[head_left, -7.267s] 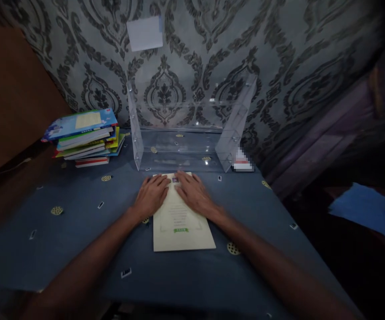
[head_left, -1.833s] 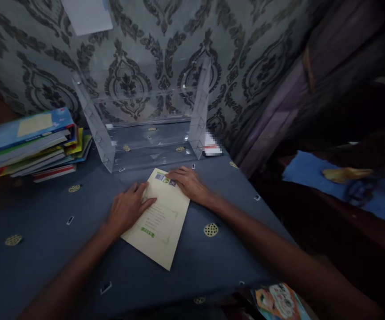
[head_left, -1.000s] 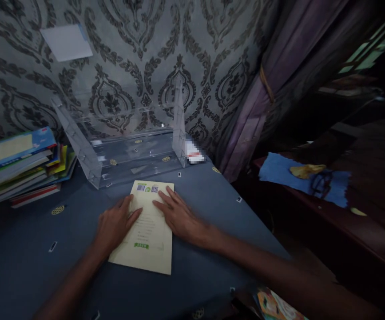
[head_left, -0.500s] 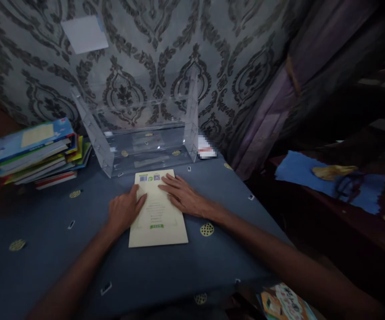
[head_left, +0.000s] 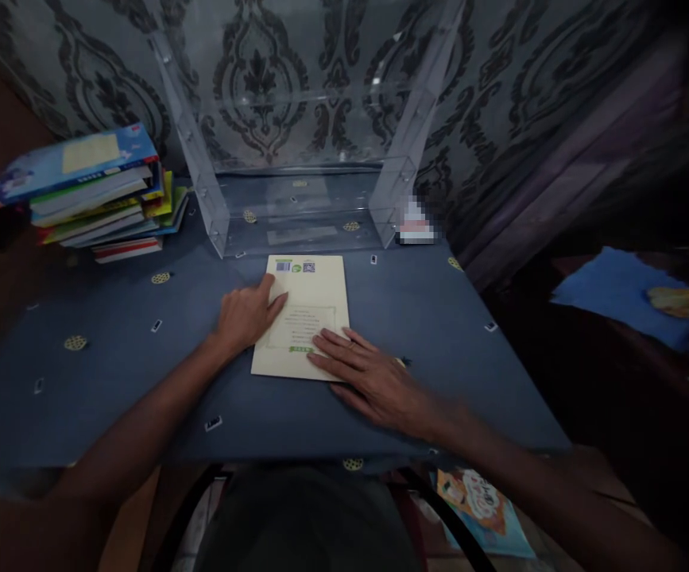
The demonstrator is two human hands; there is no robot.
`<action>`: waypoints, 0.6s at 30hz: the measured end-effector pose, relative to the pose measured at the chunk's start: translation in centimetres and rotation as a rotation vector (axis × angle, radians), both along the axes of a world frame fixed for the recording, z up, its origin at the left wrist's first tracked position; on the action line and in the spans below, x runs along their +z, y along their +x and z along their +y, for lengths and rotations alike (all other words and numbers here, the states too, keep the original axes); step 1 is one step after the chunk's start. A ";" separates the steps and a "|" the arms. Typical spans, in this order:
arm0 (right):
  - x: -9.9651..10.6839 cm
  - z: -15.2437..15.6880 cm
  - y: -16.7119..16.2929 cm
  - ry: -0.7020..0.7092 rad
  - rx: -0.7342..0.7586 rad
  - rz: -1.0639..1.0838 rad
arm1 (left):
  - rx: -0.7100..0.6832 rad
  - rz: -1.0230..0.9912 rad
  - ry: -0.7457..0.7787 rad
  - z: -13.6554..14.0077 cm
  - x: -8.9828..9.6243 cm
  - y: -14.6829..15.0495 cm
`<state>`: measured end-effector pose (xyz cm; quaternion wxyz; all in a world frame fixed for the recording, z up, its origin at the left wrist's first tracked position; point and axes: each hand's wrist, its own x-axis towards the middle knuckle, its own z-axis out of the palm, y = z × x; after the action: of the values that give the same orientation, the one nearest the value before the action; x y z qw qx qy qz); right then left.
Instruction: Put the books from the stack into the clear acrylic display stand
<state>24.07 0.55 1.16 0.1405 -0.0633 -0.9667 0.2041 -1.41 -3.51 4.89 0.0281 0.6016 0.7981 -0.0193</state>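
Note:
A thin cream-coloured book [head_left: 308, 287] lies closed and flat on the blue patterned tablecloth, with codes printed along its far edge and a green-labelled text box lower down. My left hand [head_left: 245, 316] rests at its left edge, index finger and thumb apart on the cover, the other fingers curled under. Across the lower right corner of the book lies my right hand [head_left: 373, 377], flat with its fingers stretched out. Neither hand grips the book. Just beyond it stands a clear acrylic rack [head_left: 302, 214] with slanting side panels.
A stack of colourful books [head_left: 99, 195] stands at the left by the wall. Behind the rack's right side sits a blurred white item [head_left: 416, 226]. A blue cloth [head_left: 612, 278] lies off to the right. Below the table's front edge is another colourful book [head_left: 487, 508].
My right hand has slid from the book's upper right down to its lower right corner. The left hand stays at the left edge. The view has tilted downward.

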 end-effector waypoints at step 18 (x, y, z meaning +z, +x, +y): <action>-0.2 4.3 -1.4 -0.155 -0.029 -0.007 | -0.285 -0.155 0.322 0.3 -3.1 -1.7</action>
<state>22.72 4.87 0.98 0.1346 -0.0889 -0.9475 0.2761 -3.14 -3.21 1.75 -0.0099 0.7047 0.6932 0.1509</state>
